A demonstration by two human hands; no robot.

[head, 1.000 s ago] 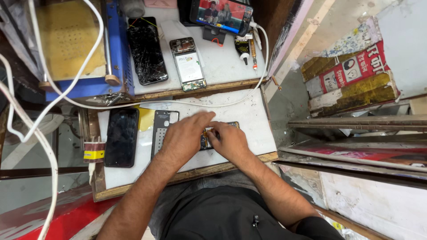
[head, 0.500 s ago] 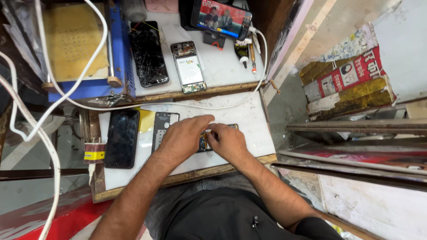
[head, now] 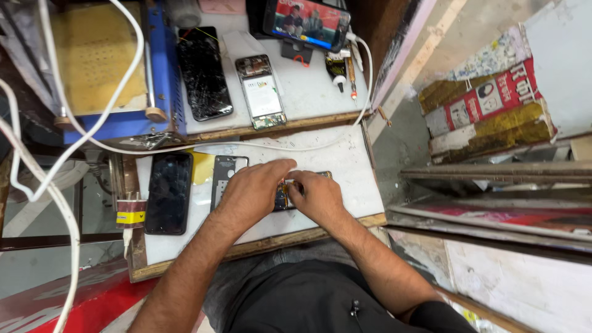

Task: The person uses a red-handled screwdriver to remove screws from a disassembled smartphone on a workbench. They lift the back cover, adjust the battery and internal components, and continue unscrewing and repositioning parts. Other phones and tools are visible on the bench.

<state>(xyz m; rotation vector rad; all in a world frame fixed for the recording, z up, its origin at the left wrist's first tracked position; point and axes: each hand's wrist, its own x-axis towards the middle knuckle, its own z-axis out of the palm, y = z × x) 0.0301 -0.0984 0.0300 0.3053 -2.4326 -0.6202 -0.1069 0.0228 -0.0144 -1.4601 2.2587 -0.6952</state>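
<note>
My hands meet over the opened phone point(head: 285, 196) at the middle of the counter point(head: 345, 161) — well in from its front edge, with bare white surface to the right. My left hand point(head: 250, 194) lies palm down, fingers curled over the phone; my right hand point(head: 316, 196) pinches at its top. A black phone point(head: 168, 192) and a frame point(head: 223, 179) crowd the left.
</note>
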